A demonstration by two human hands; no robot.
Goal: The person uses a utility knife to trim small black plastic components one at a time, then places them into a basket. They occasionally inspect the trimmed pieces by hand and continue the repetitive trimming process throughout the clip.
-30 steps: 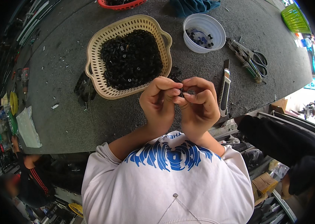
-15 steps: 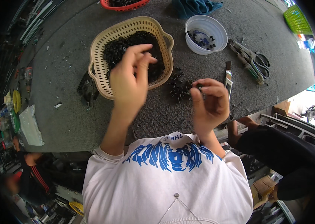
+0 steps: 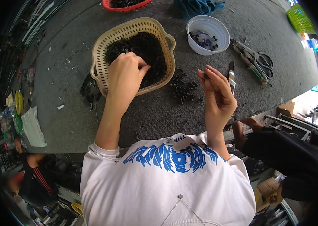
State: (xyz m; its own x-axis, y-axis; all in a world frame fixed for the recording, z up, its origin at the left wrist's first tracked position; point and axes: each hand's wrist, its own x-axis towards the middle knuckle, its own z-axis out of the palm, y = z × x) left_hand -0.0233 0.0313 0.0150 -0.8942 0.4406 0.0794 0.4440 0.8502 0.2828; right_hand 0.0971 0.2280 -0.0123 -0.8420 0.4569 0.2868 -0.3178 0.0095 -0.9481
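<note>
now parted, left hand [image 3: 126, 75] reaches into the eleven-o'clock basket [image 3: 98, 56], grip unclear; right hand [image 3: 220, 98] pinches a small black piece [image 3: 206, 76] at one o'clock.

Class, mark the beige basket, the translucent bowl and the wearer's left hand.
Beige basket [image 3: 129, 29]: head view, on its far perforated wall.
Translucent bowl [image 3: 208, 23]: head view, on its far inner wall.
Left hand [image 3: 126, 72]: head view, on its back.
</note>
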